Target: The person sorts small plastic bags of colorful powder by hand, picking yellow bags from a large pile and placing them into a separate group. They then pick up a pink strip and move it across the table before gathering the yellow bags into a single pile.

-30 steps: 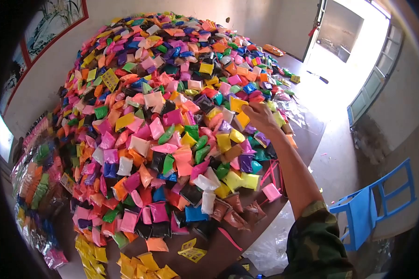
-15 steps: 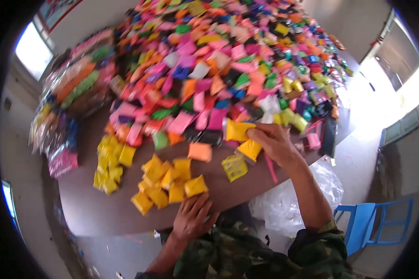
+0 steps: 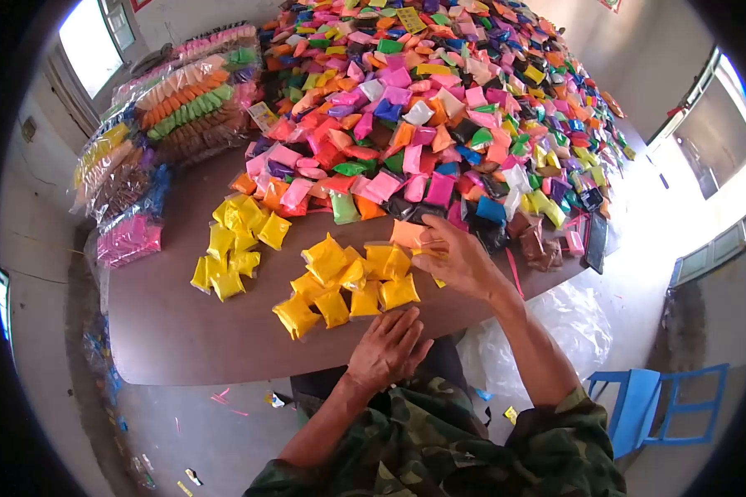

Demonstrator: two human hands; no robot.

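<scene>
My left hand [image 3: 387, 349] rests at the table's front edge, its fingers loosely extended and holding nothing. Just beyond its fingertips lies a cluster of orange-yellow packets [image 3: 330, 263]. To the right of that cluster, my right hand [image 3: 460, 258] hovers low with thumb and forefinger apart. A peach packet [image 3: 406, 234] lies by its fingertips. Small bits of yellow show around and beneath the right hand; what they belong to is mostly hidden. A second group, of lighter yellow packets [image 3: 239, 240], sits farther left on the brown table [image 3: 199, 340].
A large heap of multicoloured packets [image 3: 406, 124] covers the back of the table. Clear bags full of packets [image 3: 182, 108] stand at the left. A dark flat object [image 3: 595, 242] lies at the right edge. On the floor are a clear plastic bag [image 3: 539, 331] and a blue chair [image 3: 638, 410].
My right hand has moved left and let go of the yellow packets it held; the orange-yellow cluster now has more packets on its right side. The head view has shifted.
</scene>
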